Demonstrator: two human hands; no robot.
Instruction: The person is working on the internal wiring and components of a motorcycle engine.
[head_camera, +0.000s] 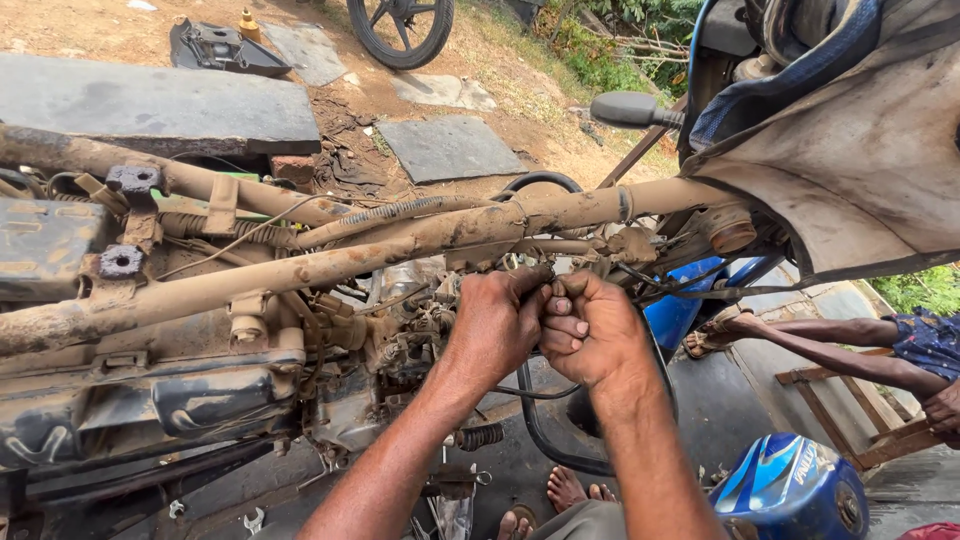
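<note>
A stripped motorcycle frame (330, 262), caked in dried mud, stretches across the view with its engine (400, 330) exposed below. My left hand (495, 325) and my right hand (592, 335) meet just under the frame tube. Both close on a thin black cable (535, 393) whose end sits between the fingertips, and the cable loops down beneath my wrists. My bare feet (570, 490) stand on the ground under the bike.
A blue fuel tank (795, 490) lies at lower right. Another person's legs (800, 340) rest on a wooden stool (850, 420) to the right. Stone slabs (445, 145), a wheel (400, 28) and a black cover (222, 48) lie behind. Spanners (252, 520) lie on the ground.
</note>
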